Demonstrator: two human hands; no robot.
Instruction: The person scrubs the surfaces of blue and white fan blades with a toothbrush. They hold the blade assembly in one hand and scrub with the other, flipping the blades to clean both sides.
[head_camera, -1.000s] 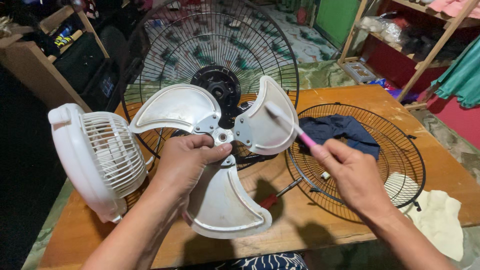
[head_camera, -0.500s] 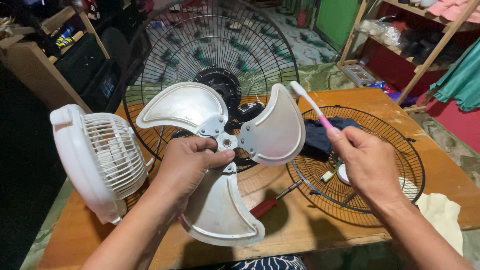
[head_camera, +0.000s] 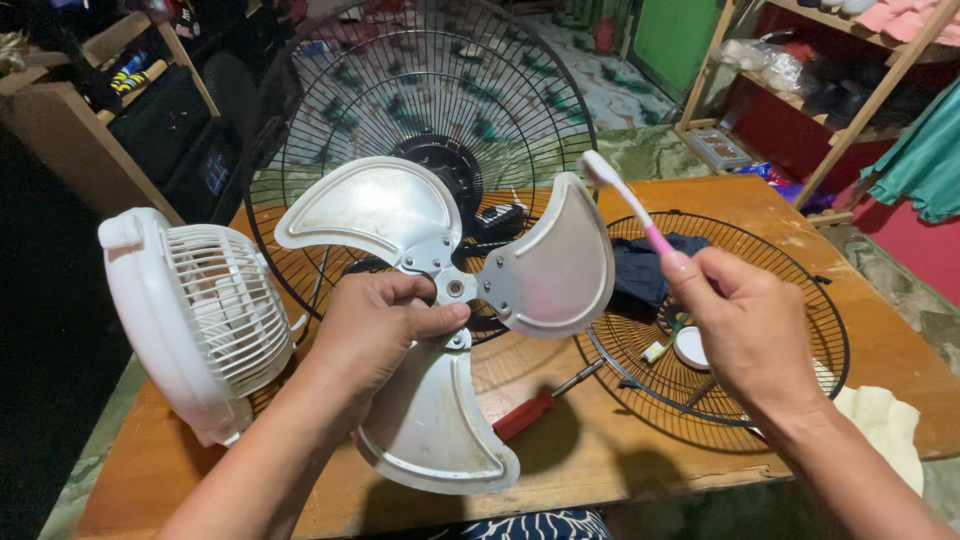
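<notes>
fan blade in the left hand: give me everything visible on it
The fan blade is a three-lobed propeller of dull silver-grey metal, lobes riveted to a small central hub with a round bore. The left hand grips it at the hub, held above the wooden table. The toothbrush bristles sit by the right lobe's upper edge; contact unclear.

small fan (head_camera: 190, 320) left on the table (head_camera: 620, 460), grille (head_camera: 740, 330) right, screwdriver (head_camera: 540, 405) between.

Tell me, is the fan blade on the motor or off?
Off. The left hand holds the fan blade by its hub above the table, clear of the motor.
</notes>
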